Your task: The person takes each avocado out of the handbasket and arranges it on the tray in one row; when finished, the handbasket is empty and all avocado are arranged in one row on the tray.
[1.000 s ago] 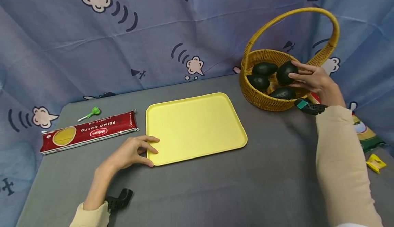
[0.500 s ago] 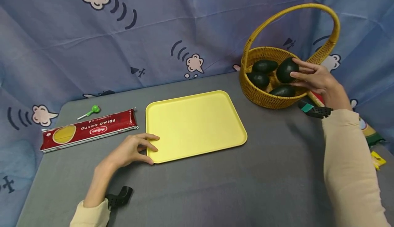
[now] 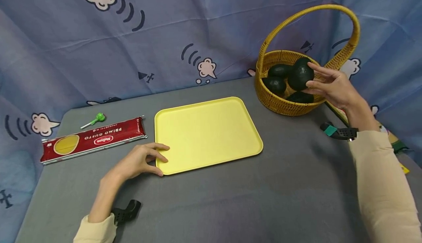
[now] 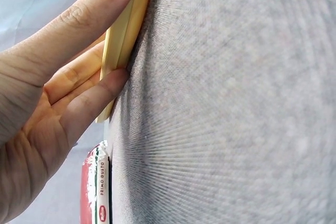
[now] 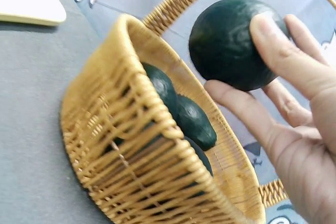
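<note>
Dark green avocado (image 3: pixel 300 74) is held between the thumb and fingers of my right hand (image 3: pixel 339 87), just over the yellow wicker basket (image 3: pixel 280 105). In the right wrist view the held avocado (image 5: pixel 233 43) is raised above the rim, apart from the others. Several more avocados, such as this one (image 3: pixel 275 84), lie inside the basket. My left hand (image 3: pixel 140 160) grips the near left corner of the yellow tray (image 3: pixel 207 133), fingers over its rim and thumb at the front edge. The left wrist view shows the thumb and a finger against the tray's edge (image 4: pixel 118 45).
A red spaghetti packet (image 3: pixel 95 139) lies left of the tray, with a green lollipop (image 3: pixel 99 117) behind it. Colourful packaging (image 3: pixel 393 138) is partly hidden behind the right arm. The basket's tall handle (image 3: pixel 310 12) arches above it. A patterned blue cloth (image 3: pixel 165 41) hangs behind the grey table.
My right hand has lifted the avocado slightly and shifted it a little to the left over the basket. The left hand stays at the tray's corner.
</note>
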Motion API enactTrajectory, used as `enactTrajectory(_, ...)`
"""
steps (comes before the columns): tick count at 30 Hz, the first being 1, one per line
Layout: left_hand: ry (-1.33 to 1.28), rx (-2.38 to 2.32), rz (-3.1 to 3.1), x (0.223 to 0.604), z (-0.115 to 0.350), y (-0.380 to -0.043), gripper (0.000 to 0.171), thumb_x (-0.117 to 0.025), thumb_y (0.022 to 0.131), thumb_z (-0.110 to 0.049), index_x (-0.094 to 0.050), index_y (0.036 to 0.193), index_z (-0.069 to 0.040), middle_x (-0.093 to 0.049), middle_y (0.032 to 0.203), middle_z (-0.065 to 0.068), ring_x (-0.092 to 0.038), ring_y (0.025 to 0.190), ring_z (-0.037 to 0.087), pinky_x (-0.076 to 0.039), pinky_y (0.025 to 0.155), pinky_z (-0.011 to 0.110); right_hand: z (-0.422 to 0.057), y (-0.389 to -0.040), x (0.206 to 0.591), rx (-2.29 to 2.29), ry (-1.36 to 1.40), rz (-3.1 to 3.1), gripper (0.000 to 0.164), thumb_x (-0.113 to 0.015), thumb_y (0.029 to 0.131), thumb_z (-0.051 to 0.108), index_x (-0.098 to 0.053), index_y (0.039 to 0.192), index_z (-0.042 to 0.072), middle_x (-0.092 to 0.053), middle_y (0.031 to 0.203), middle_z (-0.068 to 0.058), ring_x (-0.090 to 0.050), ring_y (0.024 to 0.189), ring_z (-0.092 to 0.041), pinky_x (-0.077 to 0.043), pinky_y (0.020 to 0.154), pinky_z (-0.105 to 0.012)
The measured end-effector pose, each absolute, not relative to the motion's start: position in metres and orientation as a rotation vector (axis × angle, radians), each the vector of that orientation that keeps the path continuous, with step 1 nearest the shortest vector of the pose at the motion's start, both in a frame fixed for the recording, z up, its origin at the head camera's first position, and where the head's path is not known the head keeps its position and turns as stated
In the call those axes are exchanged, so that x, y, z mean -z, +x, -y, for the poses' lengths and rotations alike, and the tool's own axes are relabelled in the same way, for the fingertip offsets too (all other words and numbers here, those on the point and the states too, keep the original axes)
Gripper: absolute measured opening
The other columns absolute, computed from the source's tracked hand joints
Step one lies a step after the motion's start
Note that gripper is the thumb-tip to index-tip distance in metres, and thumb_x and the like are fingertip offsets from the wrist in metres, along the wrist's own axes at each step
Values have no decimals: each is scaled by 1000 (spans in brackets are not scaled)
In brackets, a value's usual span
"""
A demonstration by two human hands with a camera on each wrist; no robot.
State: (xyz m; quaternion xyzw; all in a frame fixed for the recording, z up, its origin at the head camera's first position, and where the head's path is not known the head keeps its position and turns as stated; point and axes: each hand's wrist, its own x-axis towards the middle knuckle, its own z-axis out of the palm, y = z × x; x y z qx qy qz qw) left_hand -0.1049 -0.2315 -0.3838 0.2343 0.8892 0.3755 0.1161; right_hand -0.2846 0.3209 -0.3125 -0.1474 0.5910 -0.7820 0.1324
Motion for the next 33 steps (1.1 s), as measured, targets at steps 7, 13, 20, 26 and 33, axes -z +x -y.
enactTrajectory(7, 664, -1104, -2602, 384, 233, -103, 31, -87, 67, -14, -76, 96, -8, -60, 126, 13, -53, 120, 33, -51, 87, 36, -296, -269, 317, 2211, -649, -1731, 56, -48, 91, -18, -46, 142, 6, -32, 153, -2, -56, 119, -15, -54, 76, -35)
enactTrajectory(13, 668, -1089, -2620, 384, 233, -103, 32, -86, 67, -17, -76, 96, -9, -60, 125, 12, -53, 119, 31, -52, 86, 37, -268, -259, 319, 2149, -688, -1670, 54, -49, 92, -16, -51, 139, 9, -57, 131, 2, -65, 106, -18, -54, 77, -33)
enactTrajectory(20, 678, -1080, -2634, 382, 232, -104, 31, -87, 67, -16, -76, 96, -9, -61, 125, 11, -54, 118, 31, -52, 86, 36, -231, -249, 323, 1971, -535, -1785, 56, -53, 94, -7, -45, 144, 16, -36, 145, -12, -61, 110, -17, -53, 83, -40)
enactTrajectory(26, 677, -1073, -2630, 381, 231, -102, 31, -86, 68, -15, -76, 96, -9, -61, 125, 11, -53, 119, 31, -52, 86, 37, -197, -250, 339, 1906, -450, -1729, 63, -55, 93, -6, -34, 149, 13, -16, 153, -29, -61, 110, -18, -45, 90, -50)
enactTrajectory(33, 676, -1084, -2615, 382, 231, -103, 31, -86, 68, -14, -76, 97, -9, -60, 126, 12, -53, 119, 31, -52, 86, 37, -143, -258, 355, 1896, -321, -1640, 66, -55, 92, -9, -33, 150, 13, -24, 150, -26, -56, 117, -31, -40, 94, -53)
